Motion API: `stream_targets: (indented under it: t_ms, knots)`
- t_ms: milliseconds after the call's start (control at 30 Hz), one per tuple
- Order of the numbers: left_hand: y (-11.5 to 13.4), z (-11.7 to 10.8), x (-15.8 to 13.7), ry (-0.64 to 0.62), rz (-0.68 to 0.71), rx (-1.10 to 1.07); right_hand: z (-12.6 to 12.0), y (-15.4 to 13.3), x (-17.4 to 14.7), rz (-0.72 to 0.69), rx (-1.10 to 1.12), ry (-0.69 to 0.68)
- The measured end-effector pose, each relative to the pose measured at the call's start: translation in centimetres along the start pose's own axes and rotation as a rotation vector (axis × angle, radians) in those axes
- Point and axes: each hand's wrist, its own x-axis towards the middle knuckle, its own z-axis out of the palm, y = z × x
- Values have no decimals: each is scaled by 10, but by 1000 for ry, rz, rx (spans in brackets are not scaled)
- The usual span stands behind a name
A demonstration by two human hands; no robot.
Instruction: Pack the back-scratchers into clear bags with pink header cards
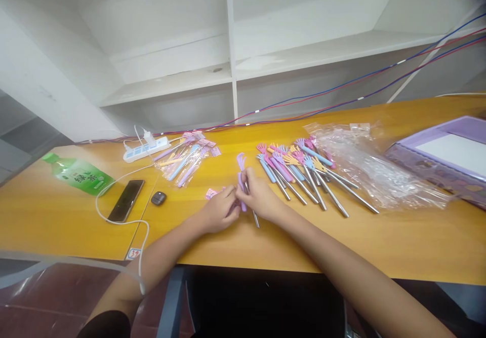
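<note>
Over the front middle of the table, a purple hand-shaped back scratcher (241, 163) with a metal rod is between my two hands. My right hand (260, 196) is closed around its upper handle, just below the small claw. Closed fingers of my left hand (219, 211) pinch it lower down, touching the right hand. A pink card (210, 193) shows behind my left hand; whether the fingers touch it I cannot tell. To the right lies a loose pile of colourful back scratchers (299, 165) with metal rods. Several bagged back scratchers (188, 158) with pink cards lie to the left.
Clear plastic bags (375, 165) lie right of the pile, beside a purple box (448, 150). On the left are a green tea bottle (81, 173), a phone (126, 201), a small black case (158, 198), a power strip (146, 149) and a white cable (97, 206).
</note>
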Motion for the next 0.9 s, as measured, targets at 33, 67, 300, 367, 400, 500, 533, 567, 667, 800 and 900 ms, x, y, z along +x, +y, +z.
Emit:
stream_targets:
  t_ms: [33,67,300,367,400,500,533,567,667,800,900]
  knots:
    - [0,-1,0,-20,8,-5,-3,0,1,5,10,-5]
    - [0,-4,1,-32,15,-6,-7,2,2,13,21,-7]
    - [-57,-50,3,415,-270,438,-83,38,18,187,-253,47]
    - [-79,-62,-1,459,-429,615,-104,53,22,268,-489,45]
    - [-88,-66,-3,442,-494,669,-112,60,24,302,-594,36]
    - [-106,-69,-9,327,-627,724,-120,77,29,287,-820,26]
    - [-109,-69,-10,296,-654,722,-120,81,30,242,-867,43]
    - [-110,-68,-10,275,-675,714,-119,85,30,190,-904,73]
    - [-111,-67,-9,259,-702,671,-115,88,29,79,-958,178]
    - [-110,-68,-7,304,-695,636,-111,75,25,5,-871,373]
    - [-105,-69,-7,392,-667,620,-96,61,23,-89,-646,454]
